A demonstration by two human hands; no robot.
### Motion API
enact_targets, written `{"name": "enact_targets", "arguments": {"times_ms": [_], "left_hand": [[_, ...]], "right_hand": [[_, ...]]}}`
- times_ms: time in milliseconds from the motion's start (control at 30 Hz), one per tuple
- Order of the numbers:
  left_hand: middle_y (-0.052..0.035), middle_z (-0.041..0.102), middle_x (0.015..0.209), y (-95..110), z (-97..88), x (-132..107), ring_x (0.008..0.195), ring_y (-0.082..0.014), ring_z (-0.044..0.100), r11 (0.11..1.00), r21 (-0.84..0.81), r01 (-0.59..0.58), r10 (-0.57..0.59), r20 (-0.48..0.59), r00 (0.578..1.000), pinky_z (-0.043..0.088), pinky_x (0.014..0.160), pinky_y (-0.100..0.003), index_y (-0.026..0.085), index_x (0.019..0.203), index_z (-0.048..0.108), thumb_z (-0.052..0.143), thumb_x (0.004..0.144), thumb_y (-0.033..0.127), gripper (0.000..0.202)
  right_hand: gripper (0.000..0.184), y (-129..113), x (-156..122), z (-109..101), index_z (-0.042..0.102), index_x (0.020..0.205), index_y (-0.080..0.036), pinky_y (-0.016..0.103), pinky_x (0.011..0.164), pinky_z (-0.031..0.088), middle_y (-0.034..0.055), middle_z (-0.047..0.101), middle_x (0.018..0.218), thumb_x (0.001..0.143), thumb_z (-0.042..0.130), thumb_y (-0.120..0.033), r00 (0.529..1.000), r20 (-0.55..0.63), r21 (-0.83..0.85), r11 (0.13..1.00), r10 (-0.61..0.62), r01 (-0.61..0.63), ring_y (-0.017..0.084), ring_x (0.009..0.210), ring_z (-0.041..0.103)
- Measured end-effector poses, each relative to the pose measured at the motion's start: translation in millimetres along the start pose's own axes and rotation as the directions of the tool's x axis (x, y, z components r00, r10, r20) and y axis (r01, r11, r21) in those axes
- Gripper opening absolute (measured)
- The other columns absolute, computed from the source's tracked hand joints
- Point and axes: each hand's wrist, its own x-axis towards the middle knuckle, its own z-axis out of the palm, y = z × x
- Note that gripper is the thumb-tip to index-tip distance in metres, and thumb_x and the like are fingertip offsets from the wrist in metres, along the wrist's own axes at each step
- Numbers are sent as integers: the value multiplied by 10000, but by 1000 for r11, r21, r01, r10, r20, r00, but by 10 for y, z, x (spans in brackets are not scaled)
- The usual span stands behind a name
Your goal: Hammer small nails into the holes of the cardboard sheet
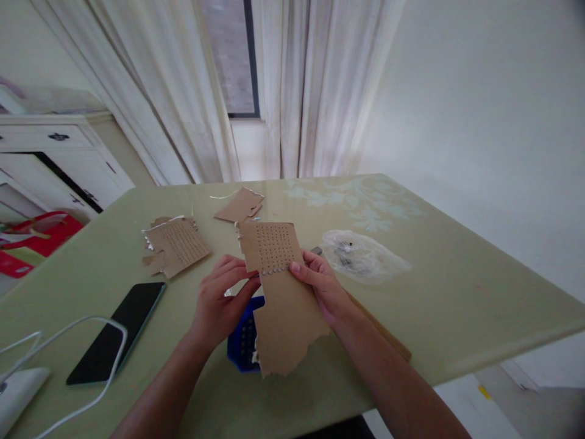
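A torn piece of brown cardboard (287,311) is tilted up before me, with rows of small holes in its upper part and a row of small shiny studs below them. My right hand (322,283) grips its right edge, thumb on the front near the studs. At the left edge, my left hand (223,299) has its thumb and fingers pinched together; the fingertips go partly behind the cardboard, so what they hold is hidden. Beneath the cardboard stands a blue plastic basket (241,344), partly covered by it.
Further pieces of torn cardboard (180,247) lie at the left and a cardboard flap (240,205) at the back. A clear plastic bag (365,256) with small dark items rests at the right. A black phone (119,332) and a white cable (98,399) are at the left front.
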Motion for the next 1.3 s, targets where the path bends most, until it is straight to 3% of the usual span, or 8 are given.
{"name": "enact_targets", "arguments": {"times_ms": [233,433,700,833,1167,1300], "left_hand": [[-56,790,847,21,26,2,789,-205,686,996,57,-64,66,-41,997,553,721,-345,230,869,805,725,1005,249,159],[-51,783,967,49,37,-41,845,-183,687,987,103,-125,135,-87,987,559,773,-322,226,975,792,778,977,170,58],[-28,757,918,39,-16,-2,842,-173,703,1000,-19,-23,23,9,1000,561,754,-283,220,940,763,770,994,209,55],[-24,773,922,15,-22,9,841,-174,715,999,-55,1,-1,-5,1000,561,743,-277,237,953,792,799,979,237,27],[-25,761,835,91,-18,38,755,-160,678,996,3,-86,87,-24,996,539,691,-285,206,857,766,765,1000,207,143],[-32,745,821,100,-15,17,760,-170,652,992,45,-118,120,-25,992,526,688,-303,198,806,753,724,1000,153,202]], "right_hand": [[499,0,-2,-25,783,1176,-194,344,773,652,81,856,1040,764,982,-394,1000,-21,-50,999,12,-13,216,782,800],[500,14,-15,-36,799,1157,-182,313,726,628,86,853,1020,745,993,-388,998,-47,-100,994,37,-42,207,775,785],[469,-17,-25,-13,812,1130,-172,286,696,613,79,849,976,750,986,-385,999,-42,-89,996,28,-31,188,742,771],[458,-31,-27,-18,809,1114,-169,274,678,610,79,849,974,753,987,-387,997,-68,-81,996,20,-26,185,732,772],[453,-9,-19,-46,803,1157,-171,291,734,640,85,855,1016,780,976,-353,998,0,-75,995,59,-59,194,790,796],[464,-9,-16,-19,808,1114,-171,287,729,638,77,857,1007,737,1002,-360,995,-28,-104,990,98,-100,189,782,792]]}}
